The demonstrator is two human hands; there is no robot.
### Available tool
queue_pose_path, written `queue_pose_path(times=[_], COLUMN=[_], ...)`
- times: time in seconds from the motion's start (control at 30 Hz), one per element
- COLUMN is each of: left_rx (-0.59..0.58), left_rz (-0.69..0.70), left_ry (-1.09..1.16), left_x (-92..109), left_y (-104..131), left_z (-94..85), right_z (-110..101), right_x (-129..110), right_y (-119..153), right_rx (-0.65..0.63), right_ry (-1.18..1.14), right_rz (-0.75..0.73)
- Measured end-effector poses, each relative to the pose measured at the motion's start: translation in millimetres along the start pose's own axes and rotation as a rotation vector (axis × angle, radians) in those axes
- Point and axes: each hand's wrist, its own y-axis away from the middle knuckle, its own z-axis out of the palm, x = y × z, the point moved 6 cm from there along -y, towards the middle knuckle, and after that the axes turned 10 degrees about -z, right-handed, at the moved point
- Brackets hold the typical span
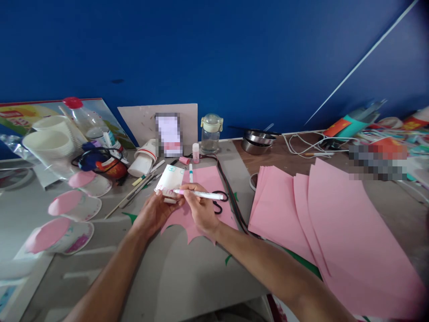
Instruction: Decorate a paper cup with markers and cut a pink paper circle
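A white paper cup (pixel 171 176) with teal and pink marks lies on its side, held by my left hand (pixel 154 213) at its lower edge. My right hand (pixel 201 212) is closed round a white and pink marker (pixel 204 195), its tip at the cup's side, where pink lines show. Under the hands lies a pink paper sheet (pixel 209 176) with a scalloped front edge. Black-handled scissors (pixel 217 207) rest on it, partly behind my right hand. A second white marker (pixel 191 173) lies just beyond my right hand.
Three decorated cups with pink cone tops (pixel 55 235) line the left side, near stacked cups (pixel 50 143). Large pink sheets (pixel 348 232) cover the right. A glue stick (pixel 195 153), a glass jar (pixel 211 134), a propped phone (pixel 169 136) and metal bowls (pixel 257 142) stand at the back.
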Motion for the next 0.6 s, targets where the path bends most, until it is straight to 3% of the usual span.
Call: queue_pose_path(times=[0.6], left_rx=[-0.02], left_rz=[-0.008], left_ry=[-0.054], left_x=[0.0], left_y=[0.6], left_z=[3.5], right_z=[-1.1], right_x=[-1.3], right_y=[-1.0], right_rx=[0.025], right_ry=[-0.024], right_rz=[-0.014])
